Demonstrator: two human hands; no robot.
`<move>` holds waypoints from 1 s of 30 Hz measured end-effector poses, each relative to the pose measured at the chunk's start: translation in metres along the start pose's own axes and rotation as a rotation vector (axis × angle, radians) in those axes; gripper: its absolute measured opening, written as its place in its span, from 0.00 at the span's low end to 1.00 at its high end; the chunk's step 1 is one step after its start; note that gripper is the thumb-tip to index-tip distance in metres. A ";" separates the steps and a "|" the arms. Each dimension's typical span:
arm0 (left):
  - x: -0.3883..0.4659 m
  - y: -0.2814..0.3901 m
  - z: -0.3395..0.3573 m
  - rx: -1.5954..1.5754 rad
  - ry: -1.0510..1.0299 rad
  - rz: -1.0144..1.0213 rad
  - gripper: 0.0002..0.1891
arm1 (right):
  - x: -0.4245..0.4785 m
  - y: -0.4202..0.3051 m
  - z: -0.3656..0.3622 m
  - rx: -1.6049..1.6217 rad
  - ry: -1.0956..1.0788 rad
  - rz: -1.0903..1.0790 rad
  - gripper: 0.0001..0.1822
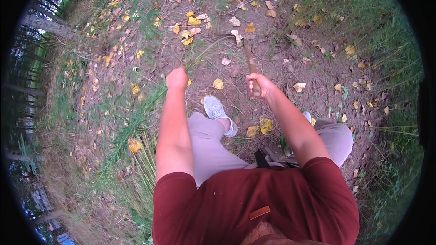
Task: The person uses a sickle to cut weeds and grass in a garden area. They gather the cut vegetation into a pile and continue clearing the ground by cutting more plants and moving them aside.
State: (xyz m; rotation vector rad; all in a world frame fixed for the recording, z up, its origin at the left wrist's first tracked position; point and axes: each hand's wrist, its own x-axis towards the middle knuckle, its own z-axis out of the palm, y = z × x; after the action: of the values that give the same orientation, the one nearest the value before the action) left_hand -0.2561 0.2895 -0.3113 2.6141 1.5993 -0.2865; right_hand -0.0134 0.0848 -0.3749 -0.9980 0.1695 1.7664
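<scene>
My left hand [177, 78] is closed around a bundle of green weeds [136, 119]. The leafy part trails down to the lower left, and bare stems stick out past the fist to the upper right. In my right hand [260, 86] is the wooden handle [250, 59] of what looks like a sickle. Its thin dark blade [229, 36] bends leftward close to the ground, partly hidden by dry leaves. The stem ends reach near this blade; whether they touch it I cannot tell.
Brown soil [235, 71] is strewn with yellow leaves [266, 125] and dry stalks. My light shoe [218, 112] stands between my hands. Tall grass [385, 41] grows along the right, and a tuft of long grass [144, 170] rises by my left arm. Tree trunks [49, 26] stand at far left.
</scene>
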 end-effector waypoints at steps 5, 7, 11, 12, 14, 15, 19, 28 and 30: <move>-0.003 0.000 -0.003 -0.017 0.012 0.008 0.15 | 0.016 0.011 -0.011 -0.029 0.024 -0.009 0.08; 0.000 -0.003 -0.002 -0.044 -0.006 -0.006 0.16 | 0.013 0.014 -0.015 0.013 -0.034 -0.015 0.09; 0.001 -0.014 0.003 -0.024 -0.058 -0.049 0.16 | -0.018 0.040 -0.011 0.057 0.029 0.007 0.08; -0.003 -0.019 0.008 -0.037 -0.063 -0.055 0.16 | -0.038 0.058 -0.007 0.031 0.034 0.011 0.08; -0.002 -0.019 0.009 -0.049 -0.058 -0.054 0.15 | -0.058 0.071 -0.010 0.022 0.016 0.021 0.08; -0.002 -0.020 0.009 -0.039 -0.068 -0.049 0.14 | -0.065 0.079 -0.015 0.055 -0.001 0.044 0.08; -0.007 -0.015 0.008 -0.029 -0.078 -0.057 0.14 | -0.056 0.080 -0.028 -0.017 0.040 0.068 0.08; -0.005 -0.004 -0.001 -0.071 -0.064 -0.075 0.16 | -0.014 0.052 -0.012 -0.420 0.206 0.057 0.07; -0.004 -0.002 -0.004 -0.075 -0.087 -0.094 0.16 | -0.022 0.064 -0.021 -0.408 0.182 0.035 0.07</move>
State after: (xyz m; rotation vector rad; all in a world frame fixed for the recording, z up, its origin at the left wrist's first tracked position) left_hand -0.2591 0.2878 -0.3061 2.4404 1.6730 -0.3334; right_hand -0.0533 0.0294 -0.3946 -1.4576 -0.0647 1.7783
